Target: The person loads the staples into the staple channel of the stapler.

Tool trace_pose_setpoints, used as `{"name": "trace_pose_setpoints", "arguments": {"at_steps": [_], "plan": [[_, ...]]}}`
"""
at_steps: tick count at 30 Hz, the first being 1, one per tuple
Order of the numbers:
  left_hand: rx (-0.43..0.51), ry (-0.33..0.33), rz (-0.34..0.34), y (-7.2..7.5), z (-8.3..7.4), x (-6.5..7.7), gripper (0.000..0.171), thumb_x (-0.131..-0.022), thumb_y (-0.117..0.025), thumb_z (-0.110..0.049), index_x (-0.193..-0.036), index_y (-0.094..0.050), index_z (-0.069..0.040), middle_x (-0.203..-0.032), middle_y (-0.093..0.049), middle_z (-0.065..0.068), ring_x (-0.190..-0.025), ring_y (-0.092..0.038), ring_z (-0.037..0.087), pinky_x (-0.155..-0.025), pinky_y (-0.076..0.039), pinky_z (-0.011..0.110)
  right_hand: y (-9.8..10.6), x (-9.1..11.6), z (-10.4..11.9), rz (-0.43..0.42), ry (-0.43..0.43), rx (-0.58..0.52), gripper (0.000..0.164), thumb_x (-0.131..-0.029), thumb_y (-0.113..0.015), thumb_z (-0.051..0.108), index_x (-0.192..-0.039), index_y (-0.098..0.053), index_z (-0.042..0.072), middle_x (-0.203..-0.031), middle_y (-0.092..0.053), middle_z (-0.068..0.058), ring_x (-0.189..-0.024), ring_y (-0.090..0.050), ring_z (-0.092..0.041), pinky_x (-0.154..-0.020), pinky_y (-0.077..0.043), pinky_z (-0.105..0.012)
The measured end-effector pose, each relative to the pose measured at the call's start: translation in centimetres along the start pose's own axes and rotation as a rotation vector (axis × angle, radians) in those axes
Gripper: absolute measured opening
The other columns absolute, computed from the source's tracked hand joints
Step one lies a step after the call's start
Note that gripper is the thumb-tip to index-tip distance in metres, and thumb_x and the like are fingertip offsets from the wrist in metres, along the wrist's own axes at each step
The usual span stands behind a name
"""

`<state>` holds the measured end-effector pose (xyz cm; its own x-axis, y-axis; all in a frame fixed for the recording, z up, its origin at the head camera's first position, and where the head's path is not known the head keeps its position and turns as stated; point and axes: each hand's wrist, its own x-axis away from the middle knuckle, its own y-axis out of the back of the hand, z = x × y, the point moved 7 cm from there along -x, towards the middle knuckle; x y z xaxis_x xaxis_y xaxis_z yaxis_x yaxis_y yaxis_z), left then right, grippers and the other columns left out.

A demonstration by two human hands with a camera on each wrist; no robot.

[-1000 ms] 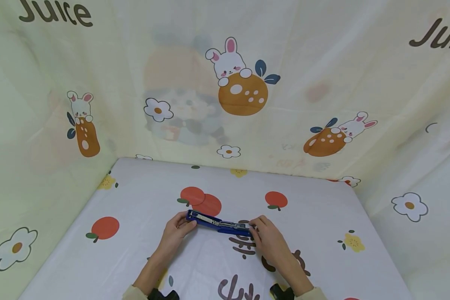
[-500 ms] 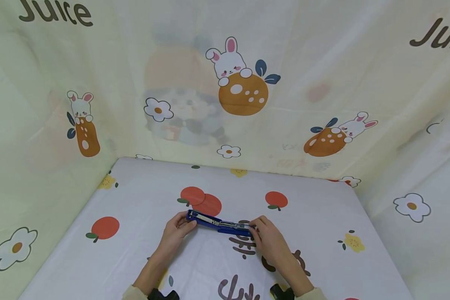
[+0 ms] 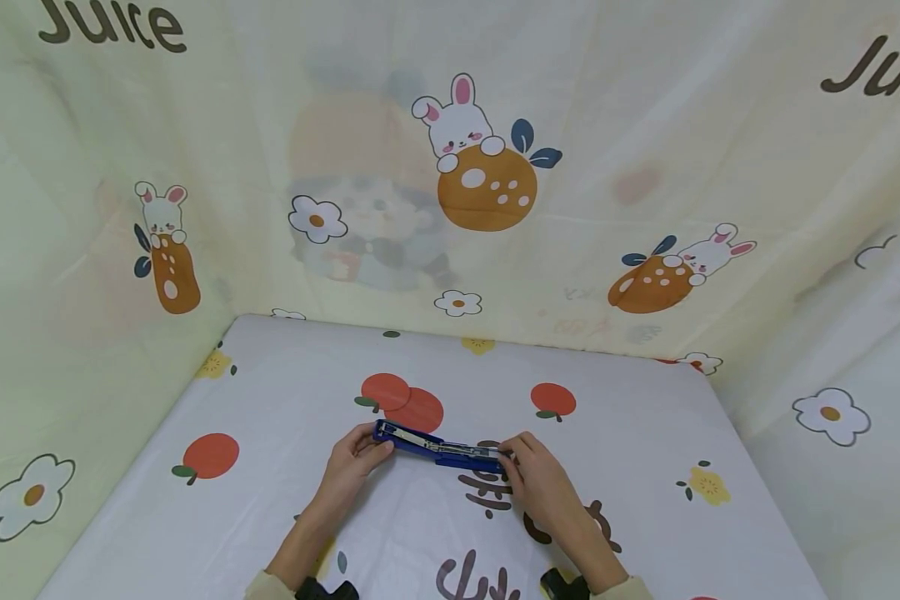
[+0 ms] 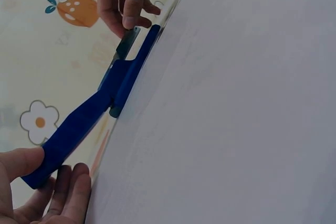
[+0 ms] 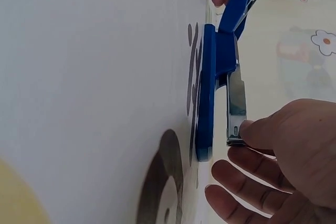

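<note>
Left hanging: on my head feed, a pale yellow-green fabric wall [image 3: 60, 358], softly creased, printed with outlined flowers.
Counter: the white, faintly wrinkled counter [image 3: 630, 433] runs beneath both arms, carrying flat prints of round red fruit [image 3: 211, 456].
Left grip: the person's left hand [image 3: 352, 460] pinches the far end of a blue stapler [image 3: 420, 445], thumb on one face, fingers on the other.
Stapler lid: a long blue lid [image 5: 234, 11], smooth and hard-looking, swung well back from the rest, with bright metal showing along its inner side.
Stapler place: between the two hands, mid-counter, lying over brown lettering [image 3: 489, 503] at its right end.
Stapler base: a slim blue bar [image 5: 207, 93] with a rounded tip, running parallel to the counter's surface.
Magazine: a narrow, shiny metal channel [image 5: 237, 103], raised apart from the base; I can't tell whether staples lie in it.
Right grip: the right hand [image 3: 542, 482] pinches the magazine's metal tip between thumb and index finger, its other fingers spread below.
</note>
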<state>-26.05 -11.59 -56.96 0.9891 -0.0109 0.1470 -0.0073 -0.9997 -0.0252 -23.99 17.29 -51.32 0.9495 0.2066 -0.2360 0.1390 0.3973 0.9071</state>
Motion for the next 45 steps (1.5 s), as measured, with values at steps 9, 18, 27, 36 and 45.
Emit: {"name": "trace_pose_setpoints", "arguments": {"at_steps": [9,18,27,36,45], "plan": [[-0.007,0.012,-0.009,0.0,-0.1,0.1,0.044,-0.1,-0.073,-0.013,-0.14,-0.062,0.0,-0.133,-0.072,0.016,-0.11,-0.067,0.01,-0.09,-0.057,0.016,-0.3,0.1,-0.6,0.0,-0.041,-0.044,0.017,-0.099,-0.076,0.019,-0.115,-0.074,0.014,-0.106,-0.069,0.001,-0.087,-0.058,-0.008,-0.078,-0.06,-0.026],[0.0,0.021,-0.014,0.0,-0.1,0.1,0.043,-0.101,-0.072,-0.012,-0.14,-0.061,0.0,-0.132,-0.072,0.015,-0.106,-0.066,0.007,-0.089,-0.057,0.017,-0.5,0.3,-1.1,0.008,-0.084,-0.116,0.025,-0.096,-0.079,0.017,-0.119,-0.073,0.01,-0.101,-0.07,-0.002,-0.085,-0.058,-0.01,-0.075,-0.058,-0.024],[0.079,0.027,0.025,-0.3,-0.1,-0.1,0.042,-0.102,-0.068,-0.005,-0.142,-0.059,0.004,-0.131,-0.072,0.021,-0.104,-0.072,0.017,-0.091,-0.064,0.029,-0.6,0.3,-1.2,0.022,-0.097,-0.151,0.022,-0.097,-0.077,0.016,-0.117,-0.073,0.009,-0.099,-0.069,-0.001,-0.085,-0.056,-0.009,-0.074,-0.055,-0.024],[0.073,0.059,0.155,-0.4,-0.4,-0.3,0.055,-0.103,-0.068,-0.011,-0.153,-0.048,0.001,-0.15,-0.06,0.027,-0.113,-0.071,0.014,-0.099,-0.062,0.027,-0.5,0.2,-1.2,0.035,-0.098,-0.171,0.021,-0.098,-0.076,0.015,-0.118,-0.073,0.008,-0.1,-0.07,-0.001,-0.084,-0.056,-0.008,-0.073,-0.053,-0.023],[0.222,0.079,0.266,-0.8,0.0,-0.7,0.062,-0.103,-0.062,0.001,-0.159,-0.036,0.007,-0.154,-0.052,0.034,-0.108,-0.073,0.012,-0.101,-0.06,0.027,-0.3,0.3,-1.1,0.03,-0.078,-0.198,0.02,-0.098,-0.076,0.012,-0.117,-0.074,0.007,-0.099,-0.07,-0.002,-0.083,-0.057,-0.008,-0.072,-0.054,-0.023]]}}
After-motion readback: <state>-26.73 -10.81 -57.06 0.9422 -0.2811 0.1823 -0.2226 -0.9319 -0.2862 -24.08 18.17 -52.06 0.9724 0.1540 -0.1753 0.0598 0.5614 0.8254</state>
